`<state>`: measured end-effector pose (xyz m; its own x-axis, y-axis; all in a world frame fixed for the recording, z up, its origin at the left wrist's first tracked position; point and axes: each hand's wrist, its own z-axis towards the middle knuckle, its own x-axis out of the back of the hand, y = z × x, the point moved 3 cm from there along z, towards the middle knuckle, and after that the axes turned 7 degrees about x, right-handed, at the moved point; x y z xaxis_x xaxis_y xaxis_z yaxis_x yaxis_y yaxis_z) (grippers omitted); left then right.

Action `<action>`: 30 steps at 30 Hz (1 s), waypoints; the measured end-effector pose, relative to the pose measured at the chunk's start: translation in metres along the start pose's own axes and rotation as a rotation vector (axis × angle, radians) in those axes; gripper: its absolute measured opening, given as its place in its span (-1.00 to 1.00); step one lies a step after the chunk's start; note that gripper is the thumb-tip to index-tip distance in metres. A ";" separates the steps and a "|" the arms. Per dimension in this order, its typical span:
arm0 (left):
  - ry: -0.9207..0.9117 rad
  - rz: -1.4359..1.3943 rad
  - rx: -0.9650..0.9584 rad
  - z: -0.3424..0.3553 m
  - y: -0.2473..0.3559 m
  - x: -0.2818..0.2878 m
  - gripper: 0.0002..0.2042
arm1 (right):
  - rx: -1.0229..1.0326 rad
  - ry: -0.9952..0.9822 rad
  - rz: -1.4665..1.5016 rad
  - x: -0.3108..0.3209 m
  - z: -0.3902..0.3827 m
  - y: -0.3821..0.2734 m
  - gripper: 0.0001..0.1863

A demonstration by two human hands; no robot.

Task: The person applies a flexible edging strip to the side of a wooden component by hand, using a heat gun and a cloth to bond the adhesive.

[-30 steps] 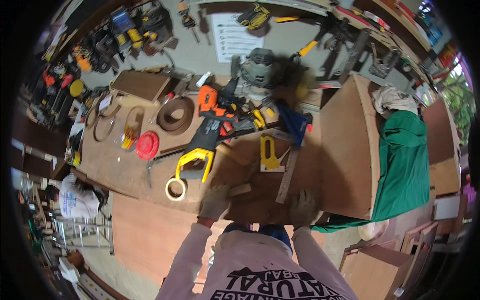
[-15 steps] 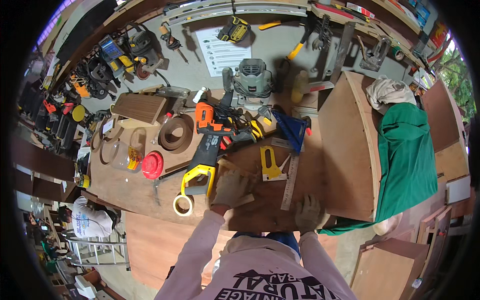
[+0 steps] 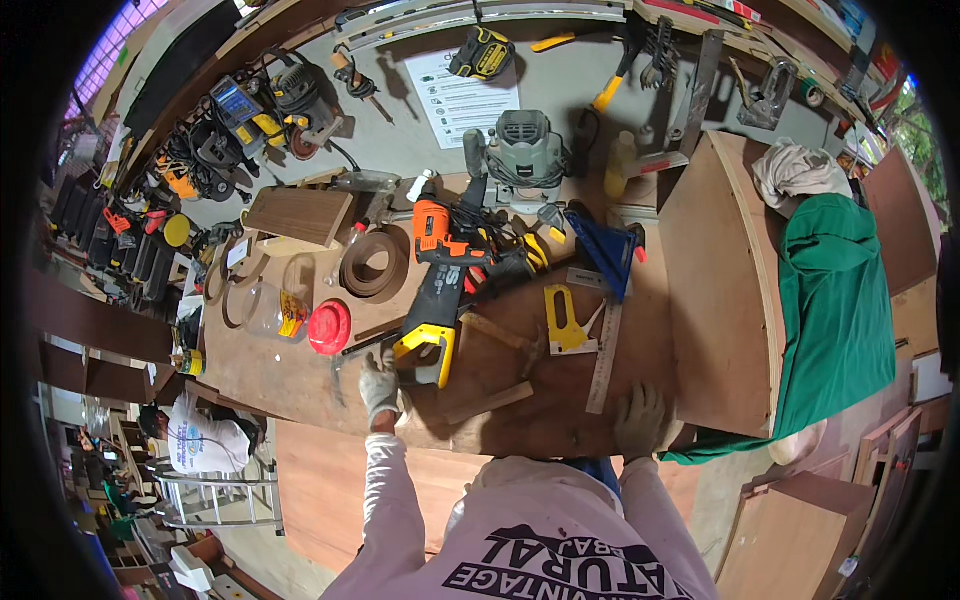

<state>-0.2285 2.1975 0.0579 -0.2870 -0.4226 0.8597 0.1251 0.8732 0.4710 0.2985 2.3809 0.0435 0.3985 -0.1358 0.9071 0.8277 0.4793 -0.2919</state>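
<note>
A brown wooden table (image 3: 265,365) fills the middle of my head view, a grey wall (image 3: 400,140) behind it. I take the handsaw (image 3: 432,300) as landmark: black blade, yellow-and-black handle at the near end, orange drill (image 3: 436,228) across its far part. Just left of the handle and nearer, the gloved left hand (image 3: 378,388) covers most of a pale tape roll (image 3: 405,408), whose rim barely shows; two fingers stand apart, but I cannot tell whether they pinch the roll. Well right of the saw, the gloved right hand (image 3: 640,418) rests at the table's near edge, fingers extended. I have bare wood left of the handle; to its right, a wood strip (image 3: 490,403) and steel ruler (image 3: 603,365) take up room.
</note>
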 end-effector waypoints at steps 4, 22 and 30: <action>-0.090 0.047 -0.105 0.025 0.045 0.005 -0.27 | -0.025 0.005 0.002 0.006 0.004 0.007 -0.54; -1.396 -1.049 0.563 0.047 0.018 -0.044 -0.50 | 0.126 -0.397 0.939 -0.007 0.130 -0.166 -0.70; -1.420 -1.090 0.386 0.034 0.042 -0.053 -0.56 | 0.047 -0.481 1.050 -0.065 0.152 -0.190 -0.66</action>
<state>-0.2401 2.2645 0.0250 -0.6016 -0.4529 -0.6580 -0.7883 0.4694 0.3977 0.0554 2.4308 0.0859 0.6818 0.6877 0.2495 0.1587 0.1939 -0.9681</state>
